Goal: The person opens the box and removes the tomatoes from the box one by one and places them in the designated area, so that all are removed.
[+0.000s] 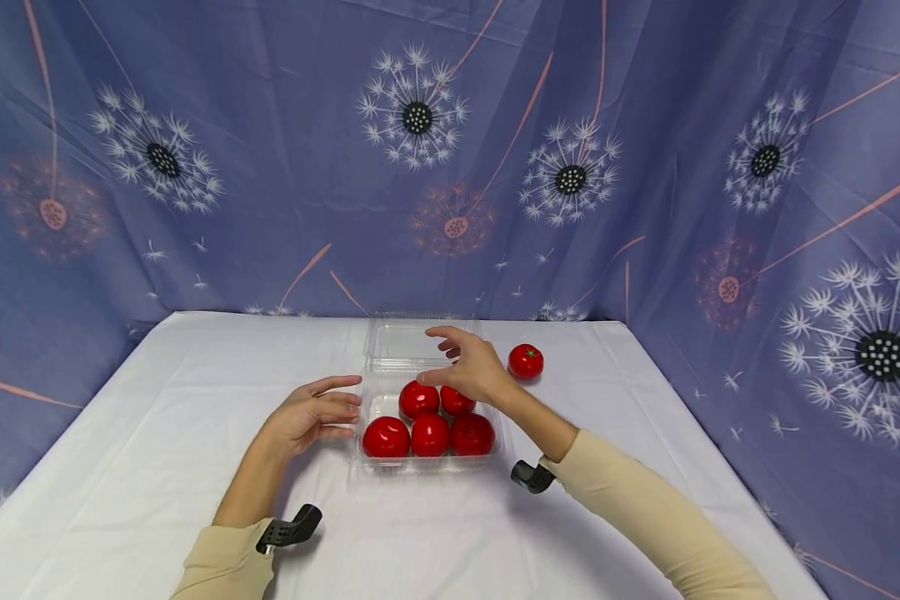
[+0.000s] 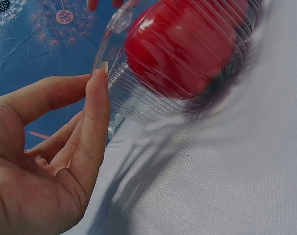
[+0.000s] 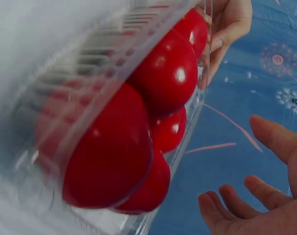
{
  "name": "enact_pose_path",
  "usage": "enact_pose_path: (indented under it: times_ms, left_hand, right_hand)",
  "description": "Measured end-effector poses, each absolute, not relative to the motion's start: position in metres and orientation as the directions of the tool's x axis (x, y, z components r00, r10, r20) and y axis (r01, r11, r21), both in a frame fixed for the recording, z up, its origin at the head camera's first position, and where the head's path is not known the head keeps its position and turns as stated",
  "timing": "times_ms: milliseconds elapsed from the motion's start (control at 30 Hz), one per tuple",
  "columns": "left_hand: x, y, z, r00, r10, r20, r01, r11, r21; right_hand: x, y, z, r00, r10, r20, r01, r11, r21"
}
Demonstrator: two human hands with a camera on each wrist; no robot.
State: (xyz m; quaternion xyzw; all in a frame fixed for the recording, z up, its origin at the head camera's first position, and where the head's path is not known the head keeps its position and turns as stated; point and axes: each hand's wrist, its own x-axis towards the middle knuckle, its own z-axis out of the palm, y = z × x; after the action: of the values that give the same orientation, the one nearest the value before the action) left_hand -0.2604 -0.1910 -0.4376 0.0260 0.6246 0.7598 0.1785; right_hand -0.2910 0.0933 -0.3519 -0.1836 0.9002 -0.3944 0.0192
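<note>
step: filling tray [image 1: 367,406], mid-table, five tomatoes in | left hand [image 1: 311,414] fingers straight, touching tray's left wall | right hand [image 1: 468,367] spread, empty, above tray | next: fetch loose tomato [image 1: 526,362] near far edge

Head view looks down; both wrist views closely share the tomato tray [image 1: 427,463].

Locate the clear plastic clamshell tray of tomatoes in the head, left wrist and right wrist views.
Head: clear tray at table centre, between both hands, lid open behind it.
Left wrist: tray fills the upper middle, the left hand touching its rim.
Right wrist: tray fills the left half, the right hand open at lower right.
Shared landmark: the red tomatoes inside.
</note>
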Motion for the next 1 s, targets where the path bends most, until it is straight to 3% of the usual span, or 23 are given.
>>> enact_pose_path:
  times_ms: [1000]
  left_hand:
    - [-0.262, -0.190, -0.439, -0.935, 0.304, -0.183, -0.241, -0.162, 0.957]
  right_hand:
    - [-0.282, 0.070, -0.380, -0.909, -0.409, 0.084, -0.356, 0.653, -0.668]
